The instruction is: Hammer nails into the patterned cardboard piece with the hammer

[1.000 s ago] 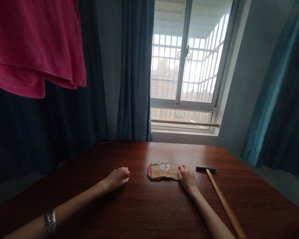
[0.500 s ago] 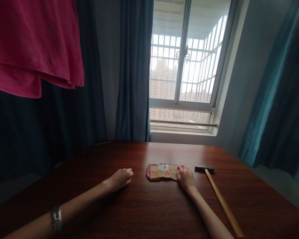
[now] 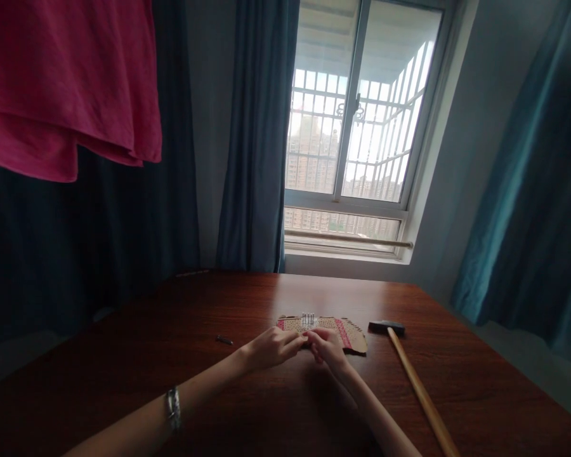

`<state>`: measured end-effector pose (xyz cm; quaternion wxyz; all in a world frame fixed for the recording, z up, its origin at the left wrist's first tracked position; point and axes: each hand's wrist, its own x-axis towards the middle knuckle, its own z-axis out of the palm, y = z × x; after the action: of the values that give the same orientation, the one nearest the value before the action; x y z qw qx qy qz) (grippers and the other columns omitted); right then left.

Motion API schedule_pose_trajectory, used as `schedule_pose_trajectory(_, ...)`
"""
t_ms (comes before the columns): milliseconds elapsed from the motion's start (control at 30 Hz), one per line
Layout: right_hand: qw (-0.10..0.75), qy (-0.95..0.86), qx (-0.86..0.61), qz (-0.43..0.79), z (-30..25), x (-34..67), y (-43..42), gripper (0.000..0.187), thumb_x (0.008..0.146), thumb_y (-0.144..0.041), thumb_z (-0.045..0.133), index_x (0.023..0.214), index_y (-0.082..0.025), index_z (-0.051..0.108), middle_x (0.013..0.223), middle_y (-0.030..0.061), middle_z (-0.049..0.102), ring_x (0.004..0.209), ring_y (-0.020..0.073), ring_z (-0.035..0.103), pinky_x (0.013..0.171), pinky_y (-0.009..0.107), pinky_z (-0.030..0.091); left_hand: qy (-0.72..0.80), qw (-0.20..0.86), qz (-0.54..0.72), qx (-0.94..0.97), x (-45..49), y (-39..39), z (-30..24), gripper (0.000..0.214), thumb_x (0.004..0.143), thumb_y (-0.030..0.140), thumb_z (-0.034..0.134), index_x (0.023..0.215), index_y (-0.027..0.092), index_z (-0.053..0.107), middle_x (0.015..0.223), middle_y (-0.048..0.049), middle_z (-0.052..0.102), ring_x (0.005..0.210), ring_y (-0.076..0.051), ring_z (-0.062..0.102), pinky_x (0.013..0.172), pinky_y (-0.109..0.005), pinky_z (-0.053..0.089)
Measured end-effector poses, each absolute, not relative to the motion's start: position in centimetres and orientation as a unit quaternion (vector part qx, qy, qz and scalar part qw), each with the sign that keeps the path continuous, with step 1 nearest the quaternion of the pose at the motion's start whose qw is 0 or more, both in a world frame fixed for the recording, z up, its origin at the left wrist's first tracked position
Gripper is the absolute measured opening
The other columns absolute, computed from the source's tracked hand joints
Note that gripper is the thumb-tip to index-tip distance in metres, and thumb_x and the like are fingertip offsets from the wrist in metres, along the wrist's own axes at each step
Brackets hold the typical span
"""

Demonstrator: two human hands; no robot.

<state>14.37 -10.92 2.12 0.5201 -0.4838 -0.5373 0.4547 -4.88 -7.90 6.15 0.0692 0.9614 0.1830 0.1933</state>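
- Left hand (image 3: pixel 275 349) and right hand (image 3: pixel 327 346): the fingertips come together over the near side of the patterned piece. Both grips look curled inward; I cannot tell whether either pinches something small, since the fingers hide that spot. Meeting like this probably lets one hand steady the other.
- Patterned piece (image 3: pixel 346 333): it lies flat, right of the tabletop's middle, between the hands and the far edge. Its broad, flat shape likely keeps it stable as a base.
- Upright nails (image 3: pixel 308 319): a short row stands in the piece, just beyond the fingertips. They seem to be fixed by their points, as nothing else visibly props them.
- Loose nail (image 3: pixel 224 340): it lies on its side on the tabletop (image 3: pixel 266 406), left of the left hand, perhaps kept within that hand's reach.
- Hammer (image 3: pixel 421 387): it rests apart from both hands, head near the tabletop's right edge, handle slanting toward the near right corner. Lying that way, the handle seems convenient for the right hand while leaving the piece unobstructed.
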Motion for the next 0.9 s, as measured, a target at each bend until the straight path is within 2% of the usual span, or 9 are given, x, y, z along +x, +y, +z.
schedule_pose_trajectory(67, 0.511, -0.519, -0.460, 0.508, 1.9, 13.6, -10.9, 0.039, 0.068, -0.055, 0.057, 0.069, -0.015, 0.059, 0.038, -0.0075, 0.038, 0.032, 0.0056, 0.030, 0.034, 0.020, 0.024, 0.159, 0.112, 0.209, 0.958, -4.3, -8.3, 5.8, 0.029, 0.087, 0.034, 0.036, 0.095, 0.019, 0.060, 0.085, -0.0106, 0.059, 0.069, -0.018, 0.056, 0.067, -0.030, 0.046)
schedule_pose_trajectory(233, 0.481, -0.474, -0.408, 0.614, 1.6, 13.4, -11.2, 0.042, 0.063, -0.055, 0.064, 0.058, -0.017, 0.048, 0.041, -0.0075, 0.037, 0.035, 0.0036, 0.031, 0.034, 0.017, 0.019, 0.103, 0.118, 0.220, 0.963, -3.7, -8.2, 5.0, 0.030, 0.088, 0.032, 0.034, 0.082, 0.019, 0.061, 0.078, -0.0088, 0.057, 0.063, -0.015, 0.053, 0.064, -0.029, 0.045)
schedule_pose_trajectory(400, 0.476, -0.444, -0.381, 0.657, 1.5, 13.7, -11.4, 0.037, 0.060, -0.047, 0.071, 0.064, -0.014, 0.055, 0.048, -0.0067, 0.040, 0.042, 0.0034, 0.036, 0.039, 0.016, 0.023, 0.117, 0.134, 0.201, 0.963, -3.7, -7.9, 4.8, 0.032, 0.088, 0.034, 0.034, 0.076, 0.018, 0.059, 0.074, -0.0080, 0.057, 0.063, -0.015, 0.053, 0.065, -0.029, 0.044)
schedule_pose_trajectory(500, 0.490, -0.435, -0.377, 0.655, 1.4, 13.9, -11.3, 0.035, 0.060, -0.046, 0.072, 0.070, -0.014, 0.060, 0.051, -0.0059, 0.043, 0.044, 0.0037, 0.038, 0.040, 0.016, 0.025, 0.139, 0.168, 0.215, 0.952, -3.8, -7.8, 4.8, 0.028, 0.086, 0.037, 0.040, 0.080, 0.018, 0.060, 0.078, -0.0094, 0.059, 0.071, -0.019, 0.056, 0.071, -0.030, 0.045)
schedule_pose_trajectory(600, 0.525, -0.458, -0.407, 0.590, 1.6, 14.5, -11.0, 0.038, 0.062, -0.050, 0.069, 0.077, -0.016, 0.065, 0.054, -0.0041, 0.046, 0.046, 0.0056, 0.039, 0.040, 0.017, 0.027, 0.182, 0.190, 0.268, 0.927, -3.4, -7.4, 4.6, 0.023, 0.077, 0.040, 0.053, 0.088, 0.021, 0.060, 0.092, -0.0105, 0.059, 0.085, -0.023, 0.057, 0.079, -0.034, 0.044)
schedule_pose_trajectory(667, 0.553, -0.483, -0.437, 0.520, 1.9, 15.3, -10.4, 0.039, 0.065, -0.052, 0.065, 0.081, -0.016, 0.067, 0.055, -0.0033, 0.047, 0.047, 0.0065, 0.039, 0.039, 0.017, 0.028, 0.222, 0.199, 0.332, 0.895, -2.8, -6.5, 4.4, 0.026, 0.072, 0.039, 0.058, 0.092, 0.021, 0.058, 0.098, -0.0098, 0.057, 0.088, -0.023, 0.056, 0.081, -0.035, 0.044)
schedule_pose_trajectory(800, 0.587, -0.529, -0.502, 0.351, 2.5, 17.4, -8.5, 0.044, 0.068, -0.055, 0.060, 0.083, -0.015, 0.070, 0.056, -0.0014, 0.052, 0.045, 0.0077, 0.039, 0.038, 0.020, 0.030, 0.333, 0.264, 0.514, 0.745, -0.4, -3.3, 4.1, 0.023, 0.074, 0.028, 0.052, 0.096, 0.019, 0.051, 0.091, -0.0070, 0.055, 0.079, -0.017, 0.055, 0.073, -0.031, 0.046)
schedule_pose_trajectory(900, 0.597, -0.541, -0.514, 0.295, 2.4, 18.6, -6.6, 0.045, 0.068, -0.055, 0.059, 0.081, -0.014, 0.071, 0.060, 0.0018, 0.060, 0.050, 0.0117, 0.047, 0.044, 0.023, 0.038, 0.370, 0.389, 0.573, 0.620, 1.7, -0.8, 3.9, 0.026, 0.071, 0.023, 0.051, 0.095, 0.016, 0.049, 0.085, -0.0061, 0.055, 0.075, -0.016, 0.057, 0.066, -0.028, 0.047)
